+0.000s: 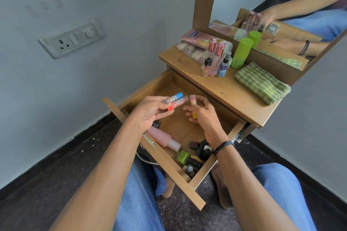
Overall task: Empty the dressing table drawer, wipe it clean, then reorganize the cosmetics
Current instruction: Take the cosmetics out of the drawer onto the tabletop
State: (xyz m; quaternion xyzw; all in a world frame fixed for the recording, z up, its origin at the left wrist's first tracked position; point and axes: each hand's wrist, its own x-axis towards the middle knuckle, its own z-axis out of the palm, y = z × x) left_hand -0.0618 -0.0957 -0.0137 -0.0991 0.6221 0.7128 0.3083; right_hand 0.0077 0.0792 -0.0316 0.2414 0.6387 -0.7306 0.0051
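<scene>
The wooden drawer (pixel 150 88) of the dressing table stands pulled out over my lap. My left hand (pixel 150 111) hovers above it, shut on two lip balm tubes (pixel 173 101), one blue-capped and one red-ended. My right hand (pixel 203 116) is beside it, shut on a yellow tube (pixel 193 106) held upright. Inside the drawer lie a pink bottle (pixel 164 138), a green nail polish (pixel 183 155) and several dark small bottles (pixel 201 149) near the front corner. A folded green checked cloth (pixel 262 82) rests on the tabletop.
On the tabletop (pixel 216 88) stand perfume bottles (pixel 216 58), a green cylinder (pixel 241 52), a pink tube (pixel 197 36) and a clear palette case. A mirror (pixel 281 5) rises behind. A wall socket (pixel 72 38) is at left. My knees sit under the drawer.
</scene>
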